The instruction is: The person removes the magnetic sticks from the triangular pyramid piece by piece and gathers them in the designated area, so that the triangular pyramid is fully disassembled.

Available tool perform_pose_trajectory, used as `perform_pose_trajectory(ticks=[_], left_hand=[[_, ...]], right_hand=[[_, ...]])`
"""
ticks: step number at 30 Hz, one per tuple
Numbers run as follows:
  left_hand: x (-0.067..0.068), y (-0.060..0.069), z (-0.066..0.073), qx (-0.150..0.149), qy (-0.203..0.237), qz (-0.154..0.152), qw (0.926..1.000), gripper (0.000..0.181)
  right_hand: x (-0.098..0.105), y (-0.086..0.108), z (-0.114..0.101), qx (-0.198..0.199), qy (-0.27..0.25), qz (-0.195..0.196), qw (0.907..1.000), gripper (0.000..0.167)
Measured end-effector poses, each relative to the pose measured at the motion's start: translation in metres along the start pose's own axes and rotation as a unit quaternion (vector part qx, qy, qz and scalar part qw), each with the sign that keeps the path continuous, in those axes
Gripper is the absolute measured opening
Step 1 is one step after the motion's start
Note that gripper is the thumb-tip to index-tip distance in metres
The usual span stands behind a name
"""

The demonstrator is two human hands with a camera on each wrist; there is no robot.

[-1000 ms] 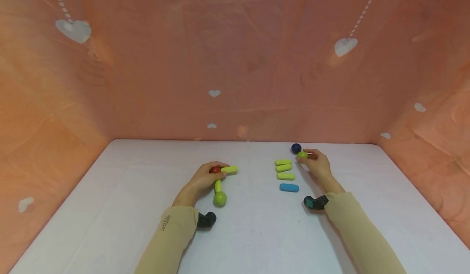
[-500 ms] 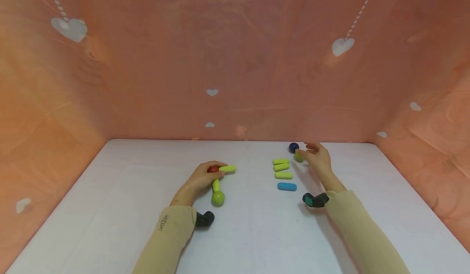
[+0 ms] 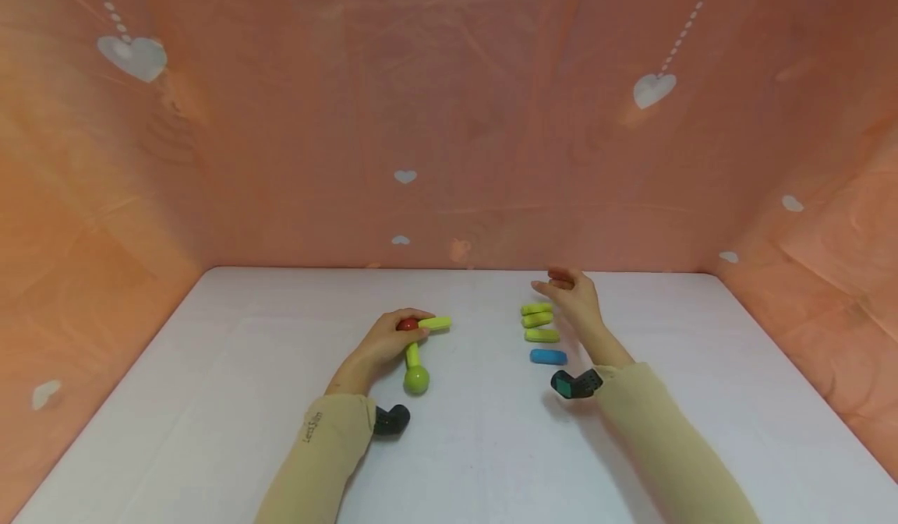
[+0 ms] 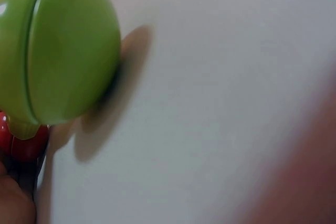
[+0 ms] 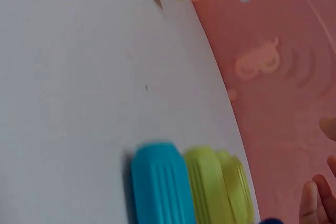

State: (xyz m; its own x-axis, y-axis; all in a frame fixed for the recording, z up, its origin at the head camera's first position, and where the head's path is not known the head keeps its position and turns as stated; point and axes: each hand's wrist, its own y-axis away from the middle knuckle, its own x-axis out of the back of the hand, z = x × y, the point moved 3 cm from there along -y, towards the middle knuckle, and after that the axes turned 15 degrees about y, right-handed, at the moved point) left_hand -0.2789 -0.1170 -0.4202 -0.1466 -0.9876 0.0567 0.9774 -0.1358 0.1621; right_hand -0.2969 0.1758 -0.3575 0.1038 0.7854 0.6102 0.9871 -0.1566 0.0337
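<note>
On the left of the table, my left hand point(image 3: 384, 343) grips a red ball point(image 3: 408, 325) between thumb and fingers. One yellow-green stick point(image 3: 435, 323) points right from this ball; another point(image 3: 412, 355) runs toward the near side, with a green ball point(image 3: 416, 380) at its end. The green ball point(image 4: 63, 48) looms large in the left wrist view. My right hand point(image 3: 577, 306) hovers behind the loose sticks, thumb and fingers apart, nothing seen between them. A dark blue ball point(image 5: 271, 221) barely shows in the right wrist view; the head view hides it.
Left of my right forearm lie several yellow-green sticks point(image 3: 542, 336) and one blue stick point(image 3: 548, 356), roughly in a column. An orange-pink cloth point(image 3: 463, 118) with pale hearts rises behind the white table point(image 3: 484, 446) and at both sides.
My right hand has released the loose green ball it pinched and shifted left. That ball and the dark blue one have gone out of sight in the head view. My left hand keeps its grip.
</note>
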Motion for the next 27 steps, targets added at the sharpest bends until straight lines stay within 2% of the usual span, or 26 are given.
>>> perform_pose_trajectory(ticks=[8,17,27], left_hand=[[0.000,0.001,-0.001,-0.001,0.009,-0.002,1.0000,0.030],[0.000,-0.002,-0.003,-0.013,0.007,-0.005,0.9999,0.029],[0.002,-0.003,-0.004,-0.018,-0.007,-0.009,0.9998,0.030]], right_hand=[[-0.030,0.005,-0.008,0.012,-0.024,-0.036,0.9990,0.053],[-0.057,0.012,-0.015,0.043,-0.038,-0.039,0.9976,0.047],[-0.088,0.019,-0.019,0.053,-0.052,-0.086,0.9936,0.041]])
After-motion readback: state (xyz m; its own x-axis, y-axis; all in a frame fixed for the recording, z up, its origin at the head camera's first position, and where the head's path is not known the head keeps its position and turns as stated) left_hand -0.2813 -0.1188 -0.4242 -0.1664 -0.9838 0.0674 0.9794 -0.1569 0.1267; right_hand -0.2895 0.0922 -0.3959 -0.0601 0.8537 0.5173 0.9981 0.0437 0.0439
